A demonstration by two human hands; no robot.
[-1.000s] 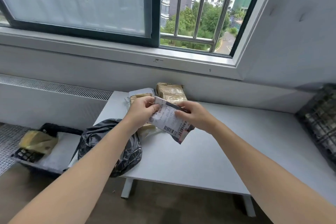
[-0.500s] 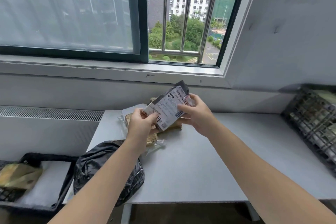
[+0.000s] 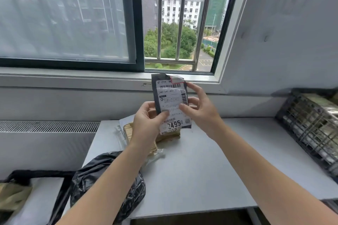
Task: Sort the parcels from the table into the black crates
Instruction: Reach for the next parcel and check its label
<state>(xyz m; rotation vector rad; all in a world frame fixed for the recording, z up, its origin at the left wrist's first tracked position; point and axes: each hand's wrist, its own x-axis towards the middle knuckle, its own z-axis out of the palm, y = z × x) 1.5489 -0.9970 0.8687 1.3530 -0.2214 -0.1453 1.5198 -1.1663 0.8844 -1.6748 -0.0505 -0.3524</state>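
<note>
**Left hand point(image 3: 148, 120) & right hand point(image 3: 199, 109) both grip grey parcel point(image 3: 171, 104)**

Parcel upright, label facing cam, btwn the two hands. Left thumb on lower label, right thumb mid-label, fingers behind. Held above bench point(image 3: 201, 170), over tan parcels point(image 3: 129, 130).

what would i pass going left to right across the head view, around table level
left black crate → crumpled black bag → left hand → labelled parcel, held up by both hands → right hand → right black wire crate
</note>
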